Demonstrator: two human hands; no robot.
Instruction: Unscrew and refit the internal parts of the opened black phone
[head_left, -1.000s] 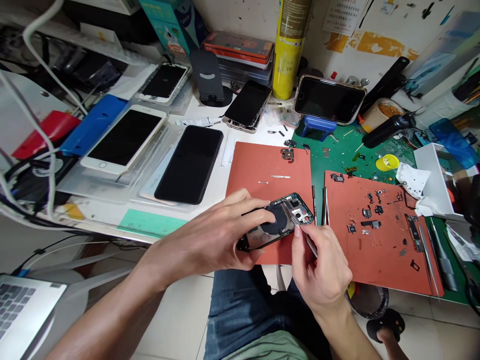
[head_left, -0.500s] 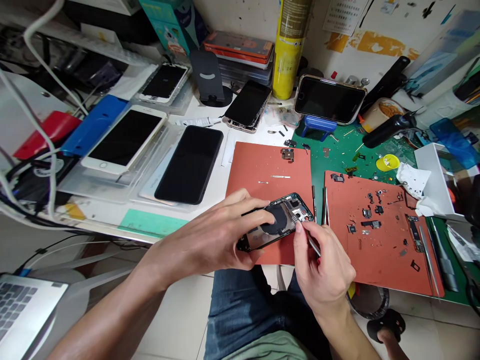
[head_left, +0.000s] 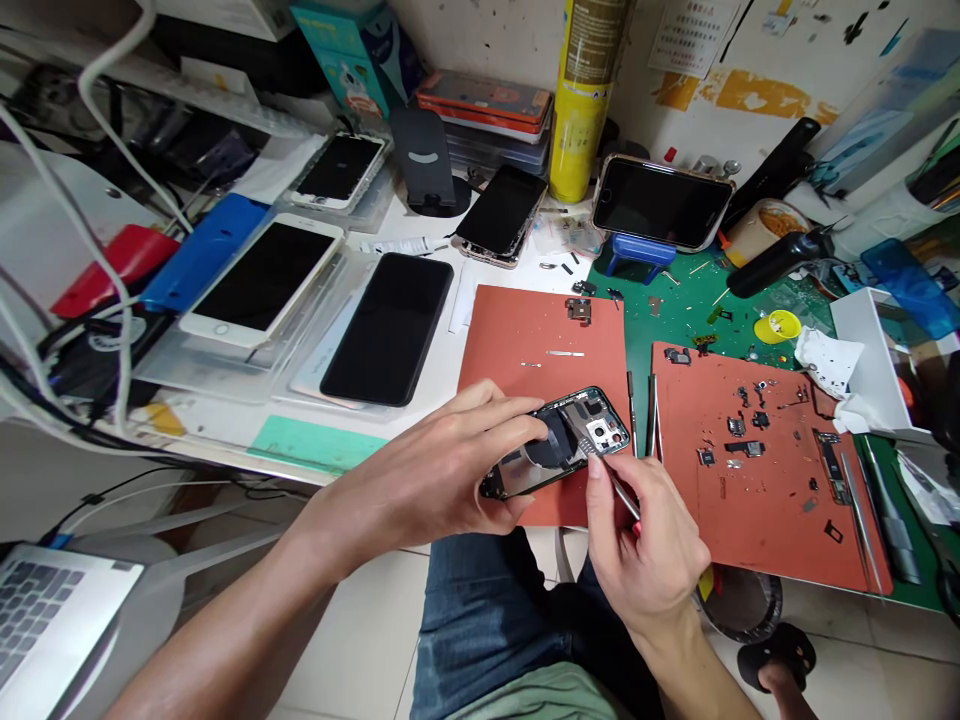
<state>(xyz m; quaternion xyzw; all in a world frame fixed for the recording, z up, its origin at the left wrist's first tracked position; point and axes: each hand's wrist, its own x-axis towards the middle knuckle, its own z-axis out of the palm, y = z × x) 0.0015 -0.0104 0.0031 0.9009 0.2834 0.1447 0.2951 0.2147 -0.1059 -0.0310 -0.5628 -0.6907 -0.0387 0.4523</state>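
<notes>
My left hand (head_left: 480, 460) grips an opened phone housing (head_left: 534, 474) from its left side, tilted above a red-brown mat (head_left: 495, 330). The fingers rest over the inside and the thumb is at the lower edge. Inside the housing lies a black round pad (head_left: 555, 442), partly under my fingertips. A pale camera-hole frame (head_left: 600, 432) shows at the upper right end. My right hand (head_left: 645, 535) is closed on a slim metal tool (head_left: 621, 494) with a bit of red on it. Its tip is at the housing's lower right edge, and its exact kind is unclear.
A second mat (head_left: 772, 530) on the right carries several small phone parts and tweezers (head_left: 862, 520). A black phone (head_left: 388, 328) and a white phone (head_left: 262, 278) lie to the left. Behind stand a propped phone (head_left: 661, 203) and a yellow spray can (head_left: 581, 110).
The view has shifted slightly, so the bench sits a little further right. The tool tip has moved slightly down and left along the housing. Both hands keep their grips.
</notes>
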